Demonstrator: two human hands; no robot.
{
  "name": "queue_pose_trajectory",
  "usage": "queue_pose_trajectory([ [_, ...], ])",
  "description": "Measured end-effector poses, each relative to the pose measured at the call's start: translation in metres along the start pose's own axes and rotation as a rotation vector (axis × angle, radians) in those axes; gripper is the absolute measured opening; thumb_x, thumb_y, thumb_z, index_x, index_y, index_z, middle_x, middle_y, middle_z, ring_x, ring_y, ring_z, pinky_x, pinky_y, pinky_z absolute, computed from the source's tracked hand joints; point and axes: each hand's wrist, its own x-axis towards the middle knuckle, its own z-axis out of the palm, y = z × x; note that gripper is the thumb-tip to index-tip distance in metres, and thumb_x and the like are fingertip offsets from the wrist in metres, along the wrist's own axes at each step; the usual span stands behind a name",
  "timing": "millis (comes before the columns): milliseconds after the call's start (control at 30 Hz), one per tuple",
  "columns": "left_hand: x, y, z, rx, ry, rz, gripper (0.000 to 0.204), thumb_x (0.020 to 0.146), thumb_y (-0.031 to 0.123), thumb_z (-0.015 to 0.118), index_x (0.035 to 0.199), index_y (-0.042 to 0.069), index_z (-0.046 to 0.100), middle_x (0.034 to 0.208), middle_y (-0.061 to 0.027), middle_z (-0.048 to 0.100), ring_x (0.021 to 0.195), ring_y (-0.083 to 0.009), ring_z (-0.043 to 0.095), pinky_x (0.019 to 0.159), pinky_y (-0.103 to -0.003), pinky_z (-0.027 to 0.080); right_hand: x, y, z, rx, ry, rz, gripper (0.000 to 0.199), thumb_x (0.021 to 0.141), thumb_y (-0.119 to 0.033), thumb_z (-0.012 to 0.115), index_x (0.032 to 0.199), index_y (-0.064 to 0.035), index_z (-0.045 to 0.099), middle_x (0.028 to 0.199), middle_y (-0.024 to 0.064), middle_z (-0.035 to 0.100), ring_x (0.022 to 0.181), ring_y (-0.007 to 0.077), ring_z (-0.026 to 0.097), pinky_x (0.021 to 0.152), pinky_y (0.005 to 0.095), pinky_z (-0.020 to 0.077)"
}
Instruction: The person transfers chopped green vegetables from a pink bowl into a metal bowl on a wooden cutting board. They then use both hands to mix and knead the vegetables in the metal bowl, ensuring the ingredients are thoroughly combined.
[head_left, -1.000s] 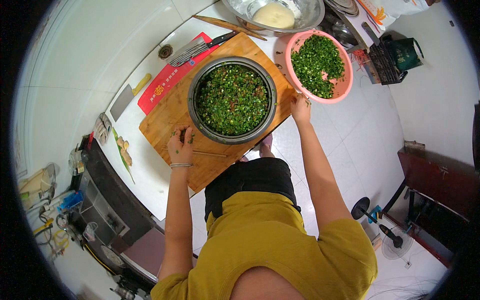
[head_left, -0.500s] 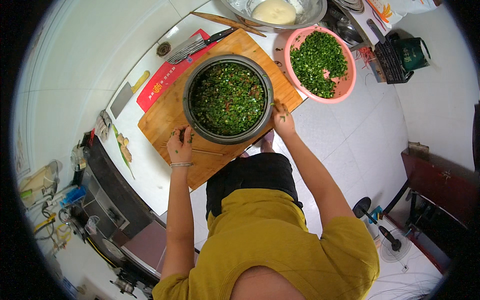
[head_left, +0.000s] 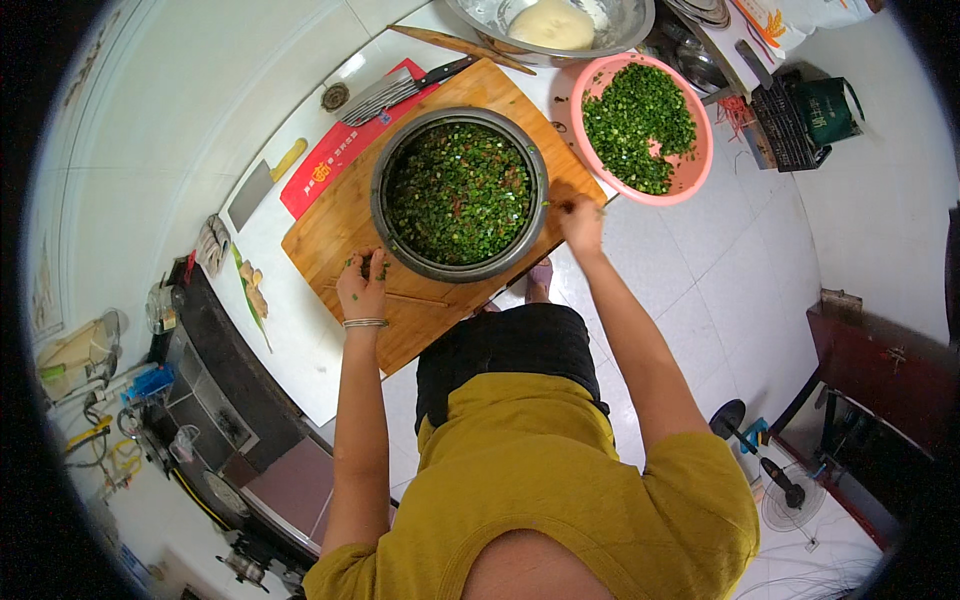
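A round metal pot (head_left: 378, 205) stands on a wooden cutting board (head_left: 325, 250). Chopped greens (head_left: 460, 190) mixed with brownish bits fill it. My left hand (head_left: 362, 287) is just below the pot's lower left rim. Its fingers are half curled and apart, with green bits stuck to them. To the right of the pot, past the board's edge, is my right hand (head_left: 582, 222). The fingers there are drawn together and a dark spot shows at their tips; what it is I cannot make out. Thin chopsticks (head_left: 415, 299) lie on the board beside my left hand.
A pink basin (head_left: 690, 185) of chopped greens stands right of the board. Behind is a metal bowl (head_left: 635, 30) with dough (head_left: 552, 25). A black-handled knife (head_left: 445, 70), a cleaver (head_left: 250, 200), a red sheet (head_left: 310, 185) and ginger (head_left: 252, 288) lie around the board.
My right hand has moved a little to the right, away from the pot's rim, and its fingers have drawn in. My left hand has stayed nearly in place.
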Motion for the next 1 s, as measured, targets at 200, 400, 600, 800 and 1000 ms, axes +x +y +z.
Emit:
queue_pose_trajectory([
  [200,0.002,-0.019,0.002,-0.022,0.044,0.063,0.027,0.084,0.025,0.054,0.088,-0.002,0.058,0.071,-0.0118,0.060,0.063,-0.0218,0.058,0.061,-0.030,0.044,-0.035,-0.114,-0.070,0.270,0.292,-0.328,0.018,0.072,-0.006,0.059,0.089,-0.0039,0.061,0.085,0.0137,0.062,0.076,0.0269,0.061,0.068,0.0336,0.0484],
  [400,0.003,0.019,-0.001,-0.012,0.021,0.160,0.025,0.085,0.025,0.053,0.087,0.001,0.059,0.068,-0.0097,0.059,0.059,-0.0204,0.056,0.056,-0.030,0.044,-0.040,-0.153,-0.047,0.050,-0.193,-0.385,0.022,0.075,-0.012,0.059,0.096,-0.0091,0.061,0.094,0.0141,0.060,0.080,0.0308,0.059,0.066,0.0367,0.0485],
  [600,0.015,0.020,-0.002,0.018,-0.048,0.226,0.024,0.084,0.024,0.054,0.084,0.001,0.059,0.067,-0.0099,0.057,0.058,-0.0200,0.055,0.055,-0.030,0.043,-0.044,-0.161,-0.053,0.193,-0.092,-0.460,0.019,0.072,-0.007,0.063,0.090,-0.0023,0.061,0.081,0.0131,0.059,0.073,0.0296,0.058,0.066,0.0338,0.0473],
  [800,0.026,0.019,0.004,-0.050,-0.029,0.242,0.023,0.084,0.022,0.054,0.084,0.000,0.059,0.068,-0.0100,0.057,0.058,-0.0187,0.055,0.054,-0.029,0.043,-0.019,-0.148,-0.069,0.367,0.033,-0.226,0.015,0.075,-0.002,0.061,0.090,0.0007,0.061,0.083,0.0088,0.061,0.076,0.0141,0.059,0.068,0.0237,0.0465],
  [1000,0.043,0.046,0.014,-0.150,-0.002,0.223,0.025,0.085,0.023,0.054,0.086,-0.001,0.059,0.067,-0.0086,0.056,0.057,-0.0178,0.054,0.053,-0.028,0.043,0.020,-0.123,-0.078,0.646,-0.173,-0.041,0.012,0.079,-0.003,0.059,0.089,0.0036,0.060,0.079,0.0054,0.060,0.069,0.0093,0.057,0.064,0.0219,0.0466],
])
